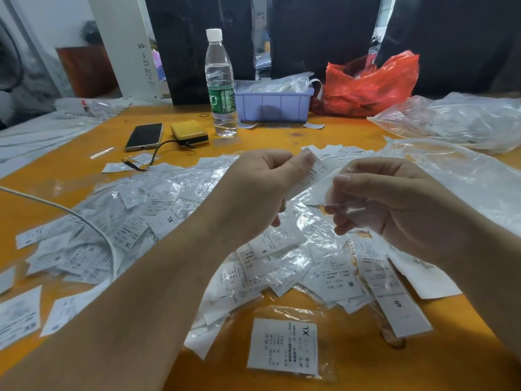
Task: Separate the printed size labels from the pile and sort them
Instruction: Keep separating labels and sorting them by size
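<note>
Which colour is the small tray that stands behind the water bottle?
The tray is light purple-blue, seen best in the head view.

left hand (253,190) raised, right hand (394,204) pinching

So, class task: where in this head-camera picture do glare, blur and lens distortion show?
Head view: glare glints on the clear plastic sleeves in the pile; the label pinched between left hand and right hand is motion-blurred; the wide lens bends the table edge and stretches the forearms.
</note>
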A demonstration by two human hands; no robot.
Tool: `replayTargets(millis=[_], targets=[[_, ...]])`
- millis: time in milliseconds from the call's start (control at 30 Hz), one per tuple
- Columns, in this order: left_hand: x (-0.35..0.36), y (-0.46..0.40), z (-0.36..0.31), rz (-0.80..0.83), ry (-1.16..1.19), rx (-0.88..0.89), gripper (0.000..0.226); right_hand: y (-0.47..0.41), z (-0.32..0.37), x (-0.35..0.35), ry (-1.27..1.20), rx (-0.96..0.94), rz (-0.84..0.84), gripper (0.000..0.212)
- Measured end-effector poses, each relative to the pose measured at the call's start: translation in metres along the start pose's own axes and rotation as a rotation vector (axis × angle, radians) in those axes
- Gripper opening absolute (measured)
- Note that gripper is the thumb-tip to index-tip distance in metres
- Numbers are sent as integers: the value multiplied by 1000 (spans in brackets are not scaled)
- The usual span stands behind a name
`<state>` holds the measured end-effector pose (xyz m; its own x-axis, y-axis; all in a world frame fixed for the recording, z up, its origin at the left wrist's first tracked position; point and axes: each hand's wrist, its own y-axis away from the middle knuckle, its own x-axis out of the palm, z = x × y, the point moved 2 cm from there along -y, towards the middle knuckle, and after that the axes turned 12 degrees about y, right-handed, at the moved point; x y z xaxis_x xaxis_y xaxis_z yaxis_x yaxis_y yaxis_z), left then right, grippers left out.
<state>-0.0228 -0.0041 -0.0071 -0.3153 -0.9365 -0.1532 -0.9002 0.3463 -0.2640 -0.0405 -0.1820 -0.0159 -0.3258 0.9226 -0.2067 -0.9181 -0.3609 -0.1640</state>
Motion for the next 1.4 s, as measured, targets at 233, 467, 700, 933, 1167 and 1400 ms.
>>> replayTargets(millis=[233,467,700,933,1167,1400], targets=[[3,3,2,-2,-58,11,15,3,2,-7,101,25,-43,20],[6,4,0,42,-62,66,9,2,-3,-7,330,45,-121,8],[6,4,1,54,-44,71,6,3,-1,-6,327,43,-68,10],[8,5,3,84,-41,57,7,4,2,-4,290,49,-43,15],[10,5,5,144,-66,41,12,3,-1,-3,359,83,-38,10],[7,4,3,165,-65,27,31,3,0,-3,308,64,-33,9]])
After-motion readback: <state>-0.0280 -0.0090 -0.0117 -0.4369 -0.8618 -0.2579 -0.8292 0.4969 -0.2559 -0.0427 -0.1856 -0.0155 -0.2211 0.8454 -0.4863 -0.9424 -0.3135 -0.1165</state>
